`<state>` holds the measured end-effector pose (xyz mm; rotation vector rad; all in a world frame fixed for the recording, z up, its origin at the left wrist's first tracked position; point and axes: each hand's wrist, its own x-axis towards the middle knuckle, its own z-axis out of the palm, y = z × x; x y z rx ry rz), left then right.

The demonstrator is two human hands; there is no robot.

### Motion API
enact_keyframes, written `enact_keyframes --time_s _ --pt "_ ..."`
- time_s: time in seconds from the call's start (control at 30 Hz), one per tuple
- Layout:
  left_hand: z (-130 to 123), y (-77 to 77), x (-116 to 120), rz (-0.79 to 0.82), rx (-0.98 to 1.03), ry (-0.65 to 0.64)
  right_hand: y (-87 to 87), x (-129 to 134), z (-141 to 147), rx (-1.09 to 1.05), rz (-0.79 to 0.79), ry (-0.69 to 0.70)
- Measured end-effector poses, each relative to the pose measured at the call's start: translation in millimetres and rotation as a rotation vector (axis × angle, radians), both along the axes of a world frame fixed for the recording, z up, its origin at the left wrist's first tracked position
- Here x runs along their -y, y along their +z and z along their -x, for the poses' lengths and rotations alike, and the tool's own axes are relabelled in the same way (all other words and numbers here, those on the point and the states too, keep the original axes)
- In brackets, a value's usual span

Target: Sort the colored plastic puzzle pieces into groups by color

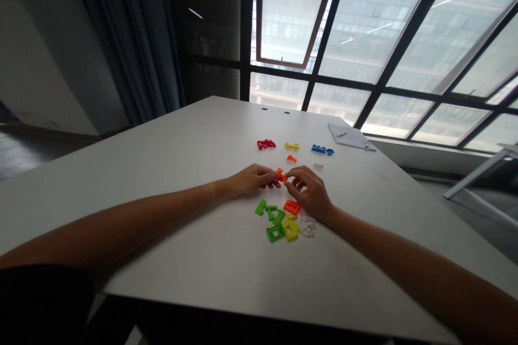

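Observation:
Between finger and thumb, my left hand (254,179) pinches an orange plastic piece (279,173) above the table. The fingertips of my right hand (308,187) close on the right end of the same piece. Just below my hands lies a loose group: several green pieces (275,232), yellow pieces (291,229), clear pieces (308,227) and a flat orange piece (292,207) with a cut-out. My right hand and wrist cover part of the clear pieces. Another small orange piece (291,158) lies beyond my hands.
Farther back on the white table (182,161) are red pieces (266,144), a yellow piece (292,146), blue pieces (322,149) and a clear piece (318,166). Paper (351,137) with pens lies at the back right. Windows stand behind the table, a dark curtain (133,38) at left.

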<state>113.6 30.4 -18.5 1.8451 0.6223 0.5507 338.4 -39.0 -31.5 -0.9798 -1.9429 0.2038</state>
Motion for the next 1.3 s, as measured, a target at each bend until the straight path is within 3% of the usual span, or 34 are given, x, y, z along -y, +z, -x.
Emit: enact_keyframes --time_s 0.2,0.83,1.03,1.2,1.3 --pt "-2 -4.1 0 0.010 0.078 0.072 3.5 -1 1 -0.034 0.005 -0.106" --pt "-3 -6.1 2 -0.039 0.049 0.056 1.4 1 3 -0.011 -0.065 -0.101" --pt "-5 -7.6 2 -0.052 0.022 0.178 0.1 -19 -12 -0.037 -0.115 -0.248" --pt "-6 -5.8 4 -0.080 -0.040 0.137 -5.8 -41 -39 0.198 -0.044 -0.314" --pt "-6 -5.1 4 -0.087 -0.057 0.092 -12.2 -48 -45 0.324 0.047 -0.440"
